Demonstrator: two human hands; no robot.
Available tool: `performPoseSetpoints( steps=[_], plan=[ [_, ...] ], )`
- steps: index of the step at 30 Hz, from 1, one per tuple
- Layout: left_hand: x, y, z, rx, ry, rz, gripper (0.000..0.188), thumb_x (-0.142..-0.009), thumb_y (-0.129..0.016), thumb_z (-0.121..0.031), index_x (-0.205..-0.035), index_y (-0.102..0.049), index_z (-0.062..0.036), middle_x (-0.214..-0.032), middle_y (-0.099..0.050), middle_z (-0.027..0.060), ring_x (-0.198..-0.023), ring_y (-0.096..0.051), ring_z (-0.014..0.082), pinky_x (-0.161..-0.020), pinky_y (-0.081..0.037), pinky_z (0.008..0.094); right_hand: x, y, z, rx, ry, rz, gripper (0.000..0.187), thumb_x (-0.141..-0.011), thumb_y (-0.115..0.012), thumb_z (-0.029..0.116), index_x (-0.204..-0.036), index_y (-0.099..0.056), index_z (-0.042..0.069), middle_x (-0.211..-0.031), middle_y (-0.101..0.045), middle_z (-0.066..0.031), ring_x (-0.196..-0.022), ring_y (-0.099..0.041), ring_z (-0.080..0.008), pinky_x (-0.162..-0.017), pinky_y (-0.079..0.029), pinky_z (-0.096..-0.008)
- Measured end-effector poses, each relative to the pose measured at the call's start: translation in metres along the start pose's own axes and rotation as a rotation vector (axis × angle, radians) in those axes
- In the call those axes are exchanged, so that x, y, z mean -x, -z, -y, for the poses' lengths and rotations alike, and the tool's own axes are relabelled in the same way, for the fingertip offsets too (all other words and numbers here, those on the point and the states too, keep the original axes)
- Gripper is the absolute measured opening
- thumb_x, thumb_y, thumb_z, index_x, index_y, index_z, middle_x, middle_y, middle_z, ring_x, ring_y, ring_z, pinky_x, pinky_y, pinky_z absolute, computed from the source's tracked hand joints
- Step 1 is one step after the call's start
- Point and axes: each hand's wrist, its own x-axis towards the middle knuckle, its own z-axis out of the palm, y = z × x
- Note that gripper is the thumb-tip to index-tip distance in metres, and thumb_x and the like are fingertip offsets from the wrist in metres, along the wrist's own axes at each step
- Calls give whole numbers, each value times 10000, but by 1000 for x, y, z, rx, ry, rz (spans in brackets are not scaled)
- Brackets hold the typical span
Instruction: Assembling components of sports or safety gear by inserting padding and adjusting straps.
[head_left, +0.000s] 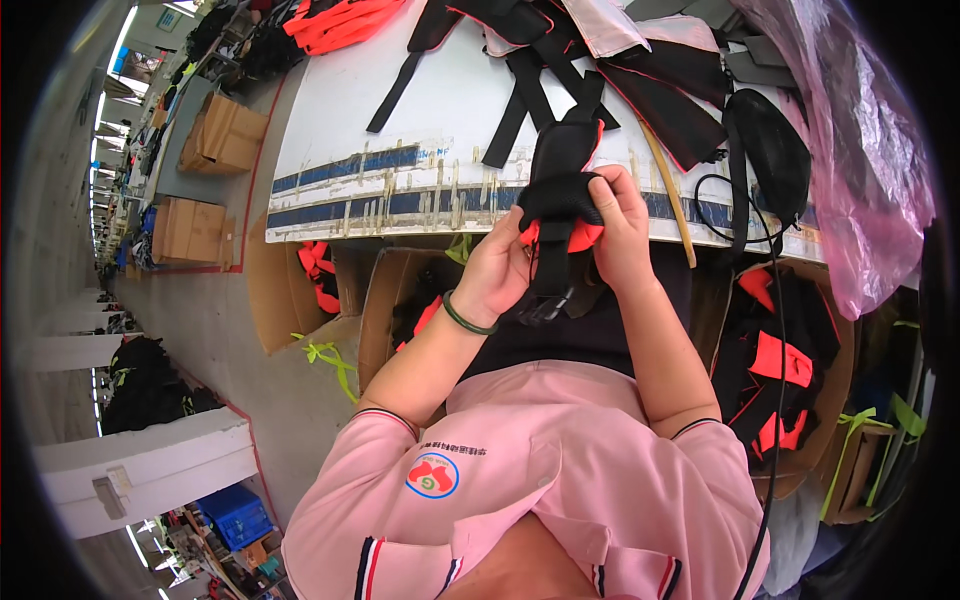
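Between my two hands, at the near edge of the white table, is a black padded strap (562,190) with red-orange edging and a mesh face. My left hand (500,262) grips its left side, fingers partly hidden behind it. On the other side my right hand (622,222) pinches it, thumb on top. A black webbing end with a buckle (545,308) hangs below, toward my lap. The strap's upper part lies on the table, near more black webbing (515,110).
The white table (360,130) carries black and red-trimmed pieces (670,100), a wooden stick (668,185), a black mesh pouch (768,150) and pink plastic film (860,150). Below stand cardboard boxes (275,290) of black and orange pieces. A black cable (784,400) hangs at right.
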Motion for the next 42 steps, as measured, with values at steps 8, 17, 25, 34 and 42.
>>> performPoseSetpoints(
  steps=[8,17,25,34,42],
  plan=[
    [-3,9,-13,208,-97,124,391,-983,-443,-303,-1245,-505,-20,-1214,-593,104,-1153,-540,199,-1016,-406,364,1,17,-5,548,76,-226,135,-929,-569,131,-848,-562,24,-703,-505,32,-674,-436,-53,-593,-387,-224],
    [-3,11,-22,206,-175,504,392,-997,-402,-295,-1238,-516,-8,-1255,-570,110,-1160,-544,216,-1013,-410,372,-1,-9,22,-379,-385,-182,176,-982,-472,198,-923,-550,53,-870,-610,-36,-827,-602,-137,-787,-496,-290],
    [-11,-11,-28,128,-164,324,394,-1011,-359,-289,-1243,-500,-4,-1242,-568,100,-1142,-540,217,-1005,-403,371,-7,9,-6,136,-168,-132,202,-985,-483,242,-921,-567,69,-833,-556,36,-711,-498,-50,-657,-429,-219],
    [-12,-6,-26,170,-148,263,369,-1006,-369,-257,-1247,-499,-10,-1246,-566,119,-1169,-524,230,-1025,-379,382,-13,-2,6,-379,-303,-99,326,-984,-454,332,-1051,-552,28,-1002,-612,-58,-917,-586,-157,-851,-459,-319],
    [-31,22,-16,-151,-407,107,199,-1001,-413,-211,-981,-542,-61,-1024,-607,65,-971,-575,173,-894,-440,325,6,10,-15,-263,-841,-26,598,-924,-418,570,-1159,-554,37,-1053,-642,-129,-843,-631,-237,-809,-514,-477]
  ],
)
